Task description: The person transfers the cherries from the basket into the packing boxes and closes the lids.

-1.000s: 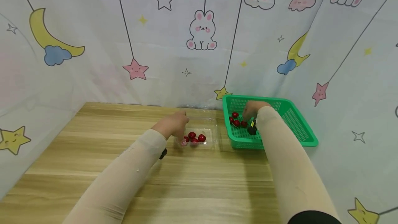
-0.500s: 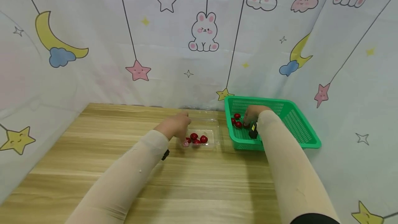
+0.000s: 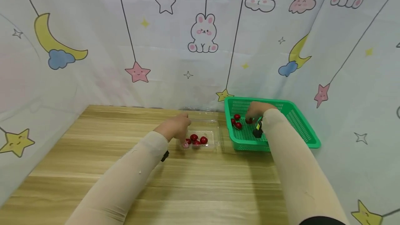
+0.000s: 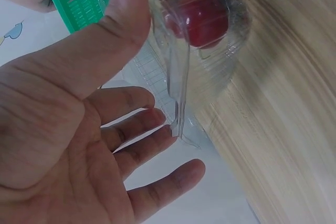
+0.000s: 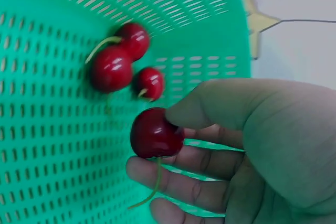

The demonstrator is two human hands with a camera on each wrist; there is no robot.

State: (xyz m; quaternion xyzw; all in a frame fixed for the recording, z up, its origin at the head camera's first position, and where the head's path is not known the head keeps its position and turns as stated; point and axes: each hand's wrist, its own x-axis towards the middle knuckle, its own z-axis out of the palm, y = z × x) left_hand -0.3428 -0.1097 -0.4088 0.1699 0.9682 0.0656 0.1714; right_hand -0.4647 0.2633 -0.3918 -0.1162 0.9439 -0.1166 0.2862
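Note:
My right hand (image 3: 257,109) is inside the green basket (image 3: 307,133), pinching a dark red cherry (image 5: 156,132) between thumb and fingers; its green stem hangs down. Three other cherries lie in the basket, one of them a glossy cherry (image 5: 111,69) with another right behind it. My left hand (image 3: 175,127) is at the left side of a clear plastic box (image 3: 213,135), thumb along its wall. In the left wrist view the fingers (image 4: 152,148) are loosely spread, with fingertips right at the box's edge. Several cherries (image 3: 203,140) sit in the box.
The box's raised clear lid (image 3: 203,114) stands at the back, near the patterned cloth backdrop (image 3: 168,89). The basket is close to the box's right, at the table's back right. Wooden tabletop (image 3: 200,183) extends in front. A small black device (image 3: 257,131) is at the right wrist.
My right hand has lifted slightly and shifted right with a cherry now in its fingers, away from the other three. The left hand has stayed at the box.

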